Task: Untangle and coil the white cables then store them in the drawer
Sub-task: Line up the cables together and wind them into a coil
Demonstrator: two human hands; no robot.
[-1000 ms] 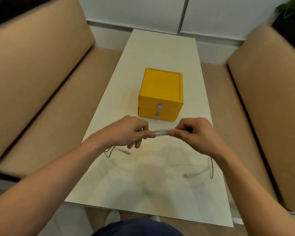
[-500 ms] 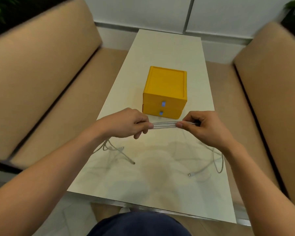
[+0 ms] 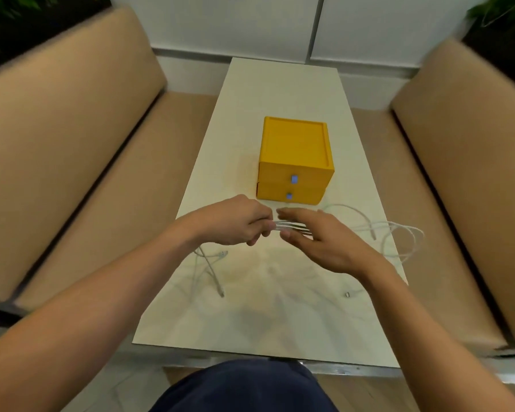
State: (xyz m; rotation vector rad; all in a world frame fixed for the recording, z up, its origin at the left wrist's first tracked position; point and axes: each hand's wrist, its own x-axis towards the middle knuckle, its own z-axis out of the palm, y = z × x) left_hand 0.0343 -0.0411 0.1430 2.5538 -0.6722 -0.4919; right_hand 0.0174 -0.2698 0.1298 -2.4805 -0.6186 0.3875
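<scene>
My left hand (image 3: 235, 223) grips a bunch of white cable strands (image 3: 292, 228) just in front of a yellow two-drawer box (image 3: 295, 162); both drawers are shut. My right hand (image 3: 312, 239) sits beside the bunch with its fingers straight, the thumb under the strands and the other fingers above them. Loose loops of white cable (image 3: 399, 236) trail off to the right on the white table (image 3: 250, 316). Other cable ends (image 3: 214, 272) hang below my left hand and lie on the table. One plug (image 3: 347, 294) shows near my right wrist.
Tan sofa cushions flank the narrow table on the left (image 3: 72, 173) and right (image 3: 458, 188). A white wall (image 3: 280, 25) stands behind the table, with green plants (image 3: 18, 13) in both upper corners. My dark-clothed lap (image 3: 244, 388) is at the near edge.
My right hand has let go of its pinch on the strands and straightened its fingers. The cable loops on the right have swung out farther right. My left hand keeps its grip.
</scene>
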